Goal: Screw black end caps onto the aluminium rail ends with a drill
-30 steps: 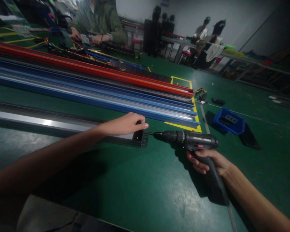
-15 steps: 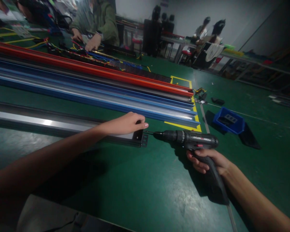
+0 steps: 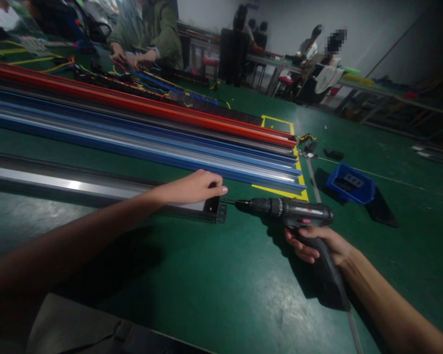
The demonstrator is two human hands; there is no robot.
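Black end cap already sits on the grey rail on your counter, your left hand curled over and holding that end, your right hand closed round the drill, bit at the cap, so fastening looks unfinished.

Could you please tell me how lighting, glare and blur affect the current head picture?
Head view: dim overall, darkest towards the upper right; head view: bright glare on the silvery strip and a paler sheen on the green work surface; head view: dark shadows below the left forearm and around the drill, whose lettering is too blurred to read.
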